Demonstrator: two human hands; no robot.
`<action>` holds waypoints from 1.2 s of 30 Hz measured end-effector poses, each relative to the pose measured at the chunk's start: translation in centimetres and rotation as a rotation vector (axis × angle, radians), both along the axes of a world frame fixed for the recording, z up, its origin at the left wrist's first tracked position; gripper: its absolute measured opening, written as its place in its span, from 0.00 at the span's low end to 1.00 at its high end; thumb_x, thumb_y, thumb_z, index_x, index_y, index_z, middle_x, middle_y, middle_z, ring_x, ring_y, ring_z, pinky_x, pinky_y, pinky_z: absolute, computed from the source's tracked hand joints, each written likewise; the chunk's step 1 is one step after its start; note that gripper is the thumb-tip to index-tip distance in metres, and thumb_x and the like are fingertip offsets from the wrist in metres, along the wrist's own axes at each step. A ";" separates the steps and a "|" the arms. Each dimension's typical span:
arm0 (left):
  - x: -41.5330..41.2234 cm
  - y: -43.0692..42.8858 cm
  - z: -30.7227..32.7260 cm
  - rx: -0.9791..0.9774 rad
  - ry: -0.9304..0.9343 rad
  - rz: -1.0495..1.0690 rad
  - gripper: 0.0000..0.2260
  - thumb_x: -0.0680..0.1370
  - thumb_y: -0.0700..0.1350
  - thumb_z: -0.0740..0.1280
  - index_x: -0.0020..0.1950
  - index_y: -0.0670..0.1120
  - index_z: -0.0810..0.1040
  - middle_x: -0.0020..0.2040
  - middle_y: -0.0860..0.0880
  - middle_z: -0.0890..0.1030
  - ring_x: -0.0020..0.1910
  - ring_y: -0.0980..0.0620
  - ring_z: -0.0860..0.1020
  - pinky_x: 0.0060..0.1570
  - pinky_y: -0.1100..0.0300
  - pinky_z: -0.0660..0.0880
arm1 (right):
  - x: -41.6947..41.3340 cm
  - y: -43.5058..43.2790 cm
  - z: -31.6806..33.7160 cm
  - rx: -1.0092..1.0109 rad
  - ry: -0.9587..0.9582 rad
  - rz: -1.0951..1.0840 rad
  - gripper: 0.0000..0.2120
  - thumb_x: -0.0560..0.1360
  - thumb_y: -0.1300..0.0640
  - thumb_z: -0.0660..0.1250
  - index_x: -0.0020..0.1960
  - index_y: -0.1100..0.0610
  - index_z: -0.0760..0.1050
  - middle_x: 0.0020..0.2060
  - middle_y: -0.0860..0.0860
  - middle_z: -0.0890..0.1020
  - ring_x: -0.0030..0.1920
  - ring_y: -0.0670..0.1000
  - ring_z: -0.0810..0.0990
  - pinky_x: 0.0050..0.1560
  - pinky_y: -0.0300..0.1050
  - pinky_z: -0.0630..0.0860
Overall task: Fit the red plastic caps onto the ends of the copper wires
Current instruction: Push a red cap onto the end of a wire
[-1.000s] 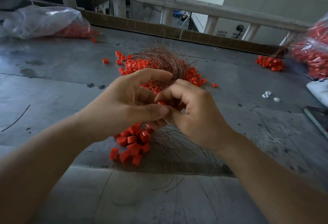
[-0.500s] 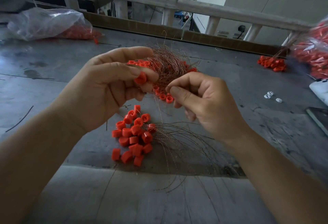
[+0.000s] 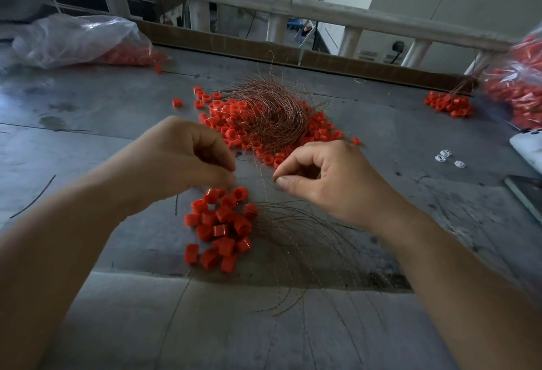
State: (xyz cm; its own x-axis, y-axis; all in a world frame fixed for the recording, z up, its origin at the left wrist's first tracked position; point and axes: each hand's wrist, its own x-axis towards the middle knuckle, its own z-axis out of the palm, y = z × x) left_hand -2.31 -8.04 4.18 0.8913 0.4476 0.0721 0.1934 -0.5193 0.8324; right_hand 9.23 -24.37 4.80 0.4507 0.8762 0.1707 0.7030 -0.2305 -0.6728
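My left hand point(image 3: 181, 164) hangs with curled fingers, its fingertips just above the near pile of red caps point(image 3: 220, 228). No cap shows between its fingers; the palm side is hidden. My right hand point(image 3: 331, 176) pinches thumb and forefinger together on a thin copper wire point(image 3: 265, 184) beside the same pile. Wires fitted with caps point(image 3: 308, 240) fan out from this pile toward the lower right. Farther back lies a tangle of bare copper wires point(image 3: 272, 117) on a spread of loose red caps point(image 3: 231, 117).
The grey worktable point(image 3: 88, 123) has a low cardboard wall at the back. A clear bag of red caps point(image 3: 76, 41) lies far left, another bag point(image 3: 516, 88) far right, with a small heap of caps point(image 3: 448, 104) beside it. Small white parts point(image 3: 445, 158) lie to the right.
Both hands have come down from in front of the wire tangle to the near pile. The red cap seen in my left fingers half a second ago no longer shows there.
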 end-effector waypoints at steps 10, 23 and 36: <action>0.9 1.1 -0.9 -0.023 -0.070 0.179 0.07 0.67 0.43 0.74 0.30 0.52 0.80 0.31 0.54 0.82 0.31 0.62 0.78 0.35 0.67 0.69 | 0.3 0.2 -0.5 -0.175 -0.043 0.036 0.03 0.69 0.53 0.72 0.39 0.51 0.79 0.28 0.41 0.75 0.31 0.33 0.73 0.32 0.24 0.67; 4.3 2.5 -4.2 0.495 0.078 0.278 0.17 0.73 0.44 0.69 0.62 0.49 0.76 0.53 0.44 0.75 0.51 0.44 0.74 0.46 0.57 0.65 | 1.4 -0.2 -0.1 -0.028 -0.036 -0.169 0.08 0.69 0.46 0.69 0.37 0.50 0.79 0.32 0.44 0.80 0.35 0.41 0.77 0.35 0.32 0.72; 2.5 1.9 -1.7 0.054 -0.297 0.322 0.10 0.71 0.36 0.70 0.38 0.51 0.76 0.37 0.52 0.79 0.34 0.57 0.77 0.35 0.63 0.74 | 3.4 0.1 -1.0 0.108 -0.057 -0.344 0.03 0.74 0.59 0.67 0.45 0.53 0.80 0.33 0.42 0.78 0.34 0.41 0.75 0.37 0.29 0.70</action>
State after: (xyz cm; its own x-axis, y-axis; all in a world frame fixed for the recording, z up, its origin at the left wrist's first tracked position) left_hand 0.21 -6.15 2.44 0.6440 0.6877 0.3351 0.1089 -0.5160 0.8496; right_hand 12.61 -24.30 3.76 0.7029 0.6505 0.2876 0.6340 -0.3898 -0.6679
